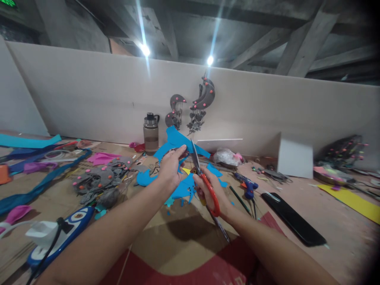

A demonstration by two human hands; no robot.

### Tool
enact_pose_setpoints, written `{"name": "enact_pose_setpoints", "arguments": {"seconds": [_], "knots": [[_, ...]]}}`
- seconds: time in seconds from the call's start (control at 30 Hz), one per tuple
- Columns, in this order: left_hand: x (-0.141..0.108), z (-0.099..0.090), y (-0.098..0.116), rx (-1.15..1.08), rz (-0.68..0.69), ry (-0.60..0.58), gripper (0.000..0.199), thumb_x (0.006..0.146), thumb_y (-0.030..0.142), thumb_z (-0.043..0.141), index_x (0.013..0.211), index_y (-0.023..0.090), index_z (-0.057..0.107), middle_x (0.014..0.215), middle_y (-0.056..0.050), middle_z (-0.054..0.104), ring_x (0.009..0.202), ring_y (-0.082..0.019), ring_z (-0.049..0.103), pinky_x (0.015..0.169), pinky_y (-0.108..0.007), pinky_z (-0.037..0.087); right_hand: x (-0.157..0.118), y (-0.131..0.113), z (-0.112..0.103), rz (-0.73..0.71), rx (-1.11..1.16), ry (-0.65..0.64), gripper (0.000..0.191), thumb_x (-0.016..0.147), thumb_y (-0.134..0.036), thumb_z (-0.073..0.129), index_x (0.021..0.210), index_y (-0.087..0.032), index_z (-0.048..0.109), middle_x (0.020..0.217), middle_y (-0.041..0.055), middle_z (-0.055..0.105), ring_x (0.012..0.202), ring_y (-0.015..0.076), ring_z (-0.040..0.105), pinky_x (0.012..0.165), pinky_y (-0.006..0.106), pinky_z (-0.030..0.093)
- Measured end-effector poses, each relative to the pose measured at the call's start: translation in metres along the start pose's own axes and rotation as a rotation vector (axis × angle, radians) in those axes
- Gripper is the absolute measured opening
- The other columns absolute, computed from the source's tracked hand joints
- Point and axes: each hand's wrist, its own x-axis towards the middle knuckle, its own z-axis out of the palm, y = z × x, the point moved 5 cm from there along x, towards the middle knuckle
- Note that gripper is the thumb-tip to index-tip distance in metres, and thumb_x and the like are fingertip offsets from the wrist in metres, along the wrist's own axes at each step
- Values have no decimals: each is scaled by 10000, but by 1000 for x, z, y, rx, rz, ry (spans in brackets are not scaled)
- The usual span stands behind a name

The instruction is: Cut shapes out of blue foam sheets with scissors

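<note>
My left hand (172,168) grips a sheet of blue felt-like material (177,137), its index finger stretched along the sheet. Cut curves show along the edges of this piece. My right hand (209,186) is closed round the red-orange handles of a pair of scissors (195,156). The blades point up and away, parted a little, right beside the blue sheet; whether they touch it I cannot tell. Below both hands, blue offcuts (185,188) lie scattered on the cardboard (154,241). Under my right wrist a thin, pointed metal tool (219,227) sticks out.
A water bottle (151,134) stands at the back by the white partition (103,91), where grey moon ornaments (204,95) hang. Rightward lie a blue glue gun (249,186), a green pencil (240,199) and a black phone (292,217). A blue-white power strip (73,225) and grey felt pieces (99,178) sit leftward.
</note>
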Motion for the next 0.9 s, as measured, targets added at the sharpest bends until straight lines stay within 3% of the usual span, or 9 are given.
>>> {"name": "enact_pose_setpoints", "arguments": {"seconds": [0.37, 0.6, 0.9], "knots": [[1, -2, -1, -13, -1, -4, 349, 557, 311, 885, 705, 174, 600, 701, 15, 673, 704, -114, 635, 564, -219, 396, -4, -5, 1, 71, -66, 29, 358, 859, -562, 593, 896, -228, 472, 567, -78, 432, 420, 77, 388, 375, 190, 314], [1, -1, 1, 9, 23, -15, 320, 567, 307, 871, 693, 174, 608, 693, 8, 676, 704, -128, 647, 564, -224, 390, 0, -5, -2, -19, -142, 27, 347, 887, -556, 573, 944, -218, 520, 582, -68, 430, 459, 85, 399, 423, 204, 313], [-6, 6, 0, 43, 9, -39, 323, 568, 336, 878, 660, 167, 618, 658, 7, 663, 643, -116, 616, 593, -234, 427, 0, -10, -3, -54, -147, 65, 352, 877, -548, 590, 882, -218, 469, 606, -59, 415, 510, 99, 404, 459, 220, 320]]}}
